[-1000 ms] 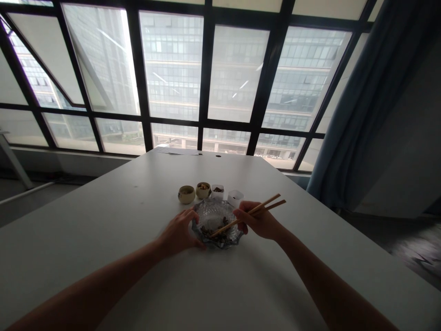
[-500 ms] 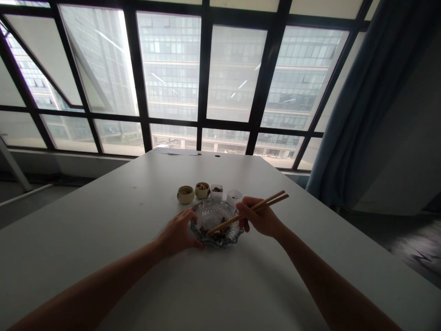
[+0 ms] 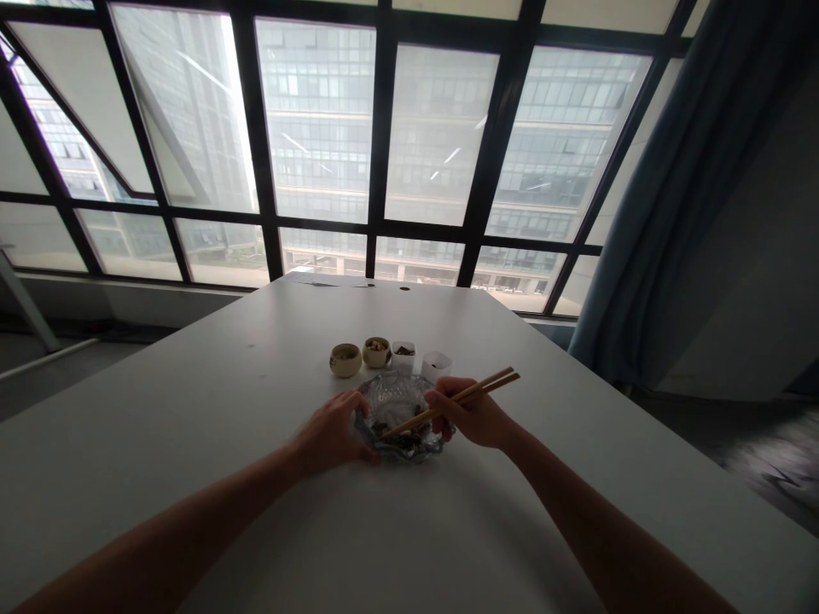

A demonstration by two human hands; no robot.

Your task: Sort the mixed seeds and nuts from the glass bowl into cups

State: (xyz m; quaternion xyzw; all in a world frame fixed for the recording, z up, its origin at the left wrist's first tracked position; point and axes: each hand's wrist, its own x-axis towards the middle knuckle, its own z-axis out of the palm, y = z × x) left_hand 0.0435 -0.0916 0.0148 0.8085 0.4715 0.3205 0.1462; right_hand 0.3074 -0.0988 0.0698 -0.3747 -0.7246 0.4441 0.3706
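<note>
A clear glass bowl (image 3: 393, 394) with a wavy rim stands on the white table, dark and brownish pieces lying in its near part. My left hand (image 3: 333, 429) grips the bowl's left rim, fingers on the far side and thumb at the near side. In my right hand (image 3: 470, 414) is a pair of wooden chopsticks (image 3: 483, 385), held slanting down to the left. Their tips are among the pieces in the bowl, and the hand is over the bowl's right rim.
Behind the bowl stand two small yellowish pots (image 3: 345, 362) (image 3: 376, 352) and two white cups (image 3: 403, 357) (image 3: 436, 367), most with small contents. Papers (image 3: 326, 280) lie at the far edge of the white table (image 3: 256, 401). A blue curtain (image 3: 646, 222) hangs at the right.
My right hand has moved slightly left and down, and the chopsticks now lie at a lower slant with their tips further left in the bowl. My left hand keeps its grip on the rim.
</note>
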